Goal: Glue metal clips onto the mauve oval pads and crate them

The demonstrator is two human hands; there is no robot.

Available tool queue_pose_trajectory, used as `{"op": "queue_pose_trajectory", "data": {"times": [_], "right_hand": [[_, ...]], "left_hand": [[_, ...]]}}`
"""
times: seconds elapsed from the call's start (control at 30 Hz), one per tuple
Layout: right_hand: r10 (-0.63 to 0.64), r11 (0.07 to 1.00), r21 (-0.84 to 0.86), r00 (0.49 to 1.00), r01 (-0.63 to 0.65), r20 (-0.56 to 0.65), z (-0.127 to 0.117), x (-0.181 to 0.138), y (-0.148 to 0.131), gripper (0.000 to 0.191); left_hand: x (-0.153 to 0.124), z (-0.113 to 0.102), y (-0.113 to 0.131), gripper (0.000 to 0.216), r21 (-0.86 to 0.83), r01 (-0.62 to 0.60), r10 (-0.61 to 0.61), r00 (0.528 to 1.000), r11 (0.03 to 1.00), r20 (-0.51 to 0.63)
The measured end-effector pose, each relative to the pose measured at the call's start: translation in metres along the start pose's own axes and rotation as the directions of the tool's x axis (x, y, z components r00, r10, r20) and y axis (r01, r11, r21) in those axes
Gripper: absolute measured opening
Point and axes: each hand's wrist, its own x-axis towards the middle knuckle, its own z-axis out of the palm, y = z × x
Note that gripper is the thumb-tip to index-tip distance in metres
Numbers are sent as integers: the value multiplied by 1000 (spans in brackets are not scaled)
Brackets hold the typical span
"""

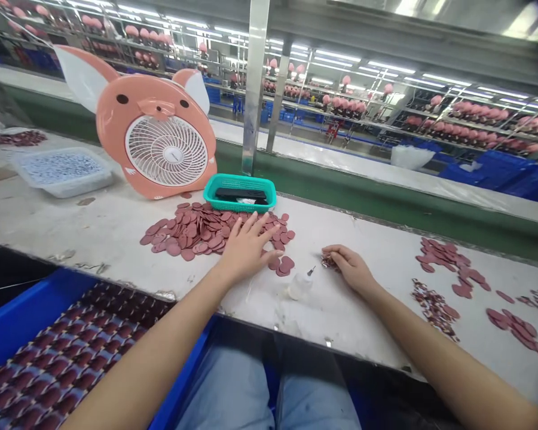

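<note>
Now the left hand [246,249] lies spread wide, palm down, its fingers [252,223] fanned across the edge of a heap of flat rose-pink discs [197,230], matte and overlapping, on a white-topped workbench [72,224]. The right hand [349,269] curls into a narrow pinch around small patterned pieces [330,261], too small to make out clearly. Between the hands stands a little translucent squeeze bottle [300,286] with a thin metal nozzle. Beyond the heap sit a teal plastic basket [240,179] and a pig-shaped pink fan [134,98]. More pink pieces [515,328] lie scattered to the right, and a blue crate [27,334] below the bench edge holds rows of discs.
</note>
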Motion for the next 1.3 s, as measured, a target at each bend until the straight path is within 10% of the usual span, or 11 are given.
{"op": "queue_pose_trajectory", "data": {"times": [0.23,0.63,1.0,1.3], "right_hand": [[-69,996,58,996,66,54,19,-39,-23,39],[-70,996,-48,998,70,-4,16,-97,-33,36],[-212,936,-329,948,126,-239,-3,-118,-31,32],[-200,973,-154,964,174,-176,72,-100,-98,59]], "left_hand": [[37,24,1,61,-31,-88,90,994,996,63],[-58,-7,-16,35,-49,-101,102,994,994,26],[-85,-17,-19,36,-69,-82,74,990,994,-120],[-164,15,7,35,-523,15,-117,980,852,-162]]}}
